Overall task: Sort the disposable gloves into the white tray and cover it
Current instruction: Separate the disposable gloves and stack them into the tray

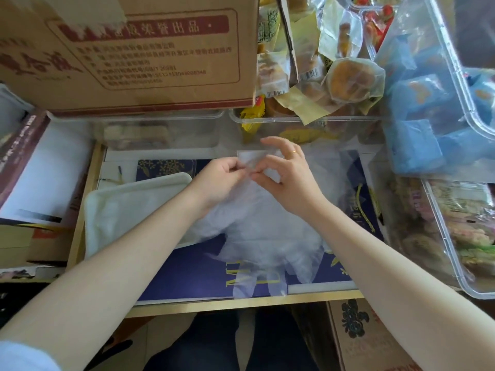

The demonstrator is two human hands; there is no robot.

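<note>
Head view, looking down on a wooden-edged table [80,210] that is carrying a dark blue printed box [203,271] at centre frame. A large cardboard carton [150,57] is filling the upper left, clear plastic bins of wrapped pastries [348,76] are crowding the upper right, and blue packets [417,116] are lying in a clear tub at the right edge. The white tray [120,210] is resting left of centre, partly under the left forearm. Both hands are meeting just above centre frame. The left hand [219,178], fingers curled, is pinching the cuff edge of a transparent disposable glove [267,236]. The right hand [289,175] is pinching the same cuff between thumb and forefinger, its remaining fingers spreading upward; a ring [294,152] is showing on one of them. The glove is draping toward the bottom of the frame over the blue box, its finger sleeves lying near the table's lower edge, beside the tray.
</note>
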